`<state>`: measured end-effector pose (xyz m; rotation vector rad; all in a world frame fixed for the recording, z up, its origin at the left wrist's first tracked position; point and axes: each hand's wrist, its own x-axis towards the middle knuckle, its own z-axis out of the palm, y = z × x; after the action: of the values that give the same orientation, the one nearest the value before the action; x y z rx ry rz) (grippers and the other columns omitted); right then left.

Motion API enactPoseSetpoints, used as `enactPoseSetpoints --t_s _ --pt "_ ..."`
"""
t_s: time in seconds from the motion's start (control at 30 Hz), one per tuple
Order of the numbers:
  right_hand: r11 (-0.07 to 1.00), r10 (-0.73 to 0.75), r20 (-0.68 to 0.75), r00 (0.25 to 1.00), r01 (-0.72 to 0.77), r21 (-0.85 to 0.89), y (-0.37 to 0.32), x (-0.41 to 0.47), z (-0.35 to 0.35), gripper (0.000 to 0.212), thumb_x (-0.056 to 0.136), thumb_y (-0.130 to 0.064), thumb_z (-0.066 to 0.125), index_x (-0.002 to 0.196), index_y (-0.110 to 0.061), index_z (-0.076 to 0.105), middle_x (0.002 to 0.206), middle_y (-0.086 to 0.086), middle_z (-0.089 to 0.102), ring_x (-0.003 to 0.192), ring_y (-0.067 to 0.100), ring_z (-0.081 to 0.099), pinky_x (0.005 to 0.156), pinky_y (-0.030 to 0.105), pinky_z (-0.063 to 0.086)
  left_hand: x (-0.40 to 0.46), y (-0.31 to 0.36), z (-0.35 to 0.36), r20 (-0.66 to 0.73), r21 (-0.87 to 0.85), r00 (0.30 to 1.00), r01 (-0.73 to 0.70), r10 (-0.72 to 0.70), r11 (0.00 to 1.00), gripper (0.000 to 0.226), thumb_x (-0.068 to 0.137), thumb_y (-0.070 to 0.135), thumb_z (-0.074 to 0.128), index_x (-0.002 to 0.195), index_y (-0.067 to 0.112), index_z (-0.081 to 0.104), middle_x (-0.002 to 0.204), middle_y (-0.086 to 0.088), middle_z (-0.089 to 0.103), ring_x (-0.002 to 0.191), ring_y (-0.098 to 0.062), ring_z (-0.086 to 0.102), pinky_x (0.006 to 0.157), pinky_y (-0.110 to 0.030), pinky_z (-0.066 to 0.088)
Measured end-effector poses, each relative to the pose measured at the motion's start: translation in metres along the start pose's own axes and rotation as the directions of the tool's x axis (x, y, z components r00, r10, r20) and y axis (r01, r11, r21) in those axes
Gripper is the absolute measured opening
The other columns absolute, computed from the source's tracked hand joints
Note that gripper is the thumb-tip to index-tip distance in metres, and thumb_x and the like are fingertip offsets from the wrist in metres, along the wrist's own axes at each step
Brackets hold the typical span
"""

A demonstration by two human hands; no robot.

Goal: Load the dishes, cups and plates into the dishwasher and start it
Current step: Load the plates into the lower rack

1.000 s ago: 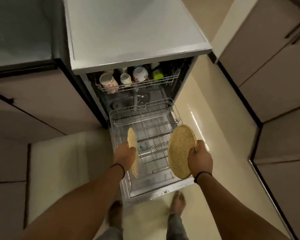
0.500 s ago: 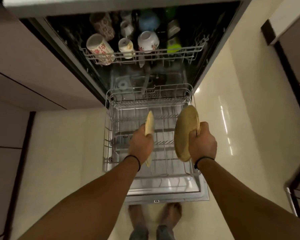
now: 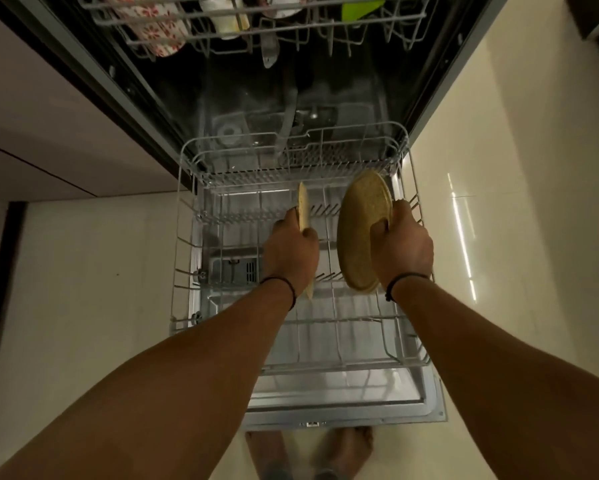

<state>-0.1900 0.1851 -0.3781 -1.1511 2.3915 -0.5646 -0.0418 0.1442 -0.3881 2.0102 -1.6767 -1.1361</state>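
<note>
From the head camera, the left hand (image 3: 290, 252) grips a tan plate (image 3: 303, 211) held edge-on at the frame's centre, over the pulled-out lower rack (image 3: 187, 216). The right hand (image 3: 402, 245) clasps a second tan plate (image 3: 362, 230), tilted just right of centre above the same rack. Along the top edge, patterned cups (image 3: 152, 26) sit in the upper rack (image 3: 325, 32).

2 speckled tan plates (image 3: 362, 230) stand on edge over the pulled-out, seemingly empty lower rack (image 3: 355, 320).
</note>
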Motion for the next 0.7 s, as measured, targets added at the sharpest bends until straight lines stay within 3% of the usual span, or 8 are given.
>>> enactPoseSetpoints --t_s 0.13,0.23,0.33,0.47,0.7 --pt "1.000 -0.005 0.020 1.000 0.005 0.020 -0.001 0.006 0.015 0.015 0.098 -0.022 0.043 0.112 -0.017 0.047 0.083 0.005 0.060 0.074 0.027 0.058 0.065 0.036 0.049 0.012 0.001 0.017 0.045 0.119 0.998 -0.044 0.039 0.992 0.032 0.095 0.022 0.046 0.125 0.013 0.053 0.109 -0.011 0.058 0.086 -0.024 0.056 0.069 -0.032 0.039" --pt "1.000 -0.019 0.048 0.999 0.018 0.018 -0.003 0.010 0.026 0.017 0.098 -0.022 0.042 0.114 -0.016 0.046 0.090 0.011 0.065 0.081 0.031 0.061 0.073 0.044 0.054 0.020 0.007 0.027 0.031 0.127 0.999 -0.035 0.031 0.991 0.032 0.094 0.021 0.046 0.123 0.012 0.054 0.111 -0.014 0.056 0.095 -0.032 0.057 0.077 -0.037 0.045" --pt "1.000 -0.014 0.050 0.999 0.013 0.013 -0.001 0.015 0.033 0.018 0.099 -0.021 0.041 0.117 -0.016 0.043 0.093 0.013 0.065 0.082 0.033 0.062 0.072 0.042 0.053 0.025 0.020 0.035 -0.006 0.173 1.000 -0.029 0.031 0.985 0.037 0.095 0.020 0.046 0.131 0.012 0.050 0.119 -0.015 0.051 0.101 -0.036 0.057 0.083 -0.040 0.047" --pt "1.000 -0.001 0.065 0.998 0.000 0.013 0.008 0.016 0.033 0.014 0.100 -0.021 0.039 0.113 -0.017 0.042 0.085 0.009 0.062 0.073 0.029 0.059 0.062 0.036 0.048 0.027 0.030 0.037 -0.105 0.189 0.987 -0.101 0.123 0.977 0.040 0.096 0.021 0.046 0.136 0.015 0.046 0.121 -0.014 0.051 0.091 -0.036 0.061 0.076 -0.041 0.050" --pt "1.000 0.027 0.074 0.997 -0.027 0.000 0.016 0.012 0.032 0.024 0.099 -0.023 0.038 0.123 -0.018 0.040 0.081 0.007 0.058 0.076 0.032 0.060 0.063 0.035 0.044 0.022 0.016 0.046 0.023 0.315 0.989 -0.143 0.143 0.938 0.043 0.097 0.024 0.045 0.139 0.018 0.041 0.120 -0.020 0.053 0.094 -0.039 0.061 0.078 -0.042 0.050"
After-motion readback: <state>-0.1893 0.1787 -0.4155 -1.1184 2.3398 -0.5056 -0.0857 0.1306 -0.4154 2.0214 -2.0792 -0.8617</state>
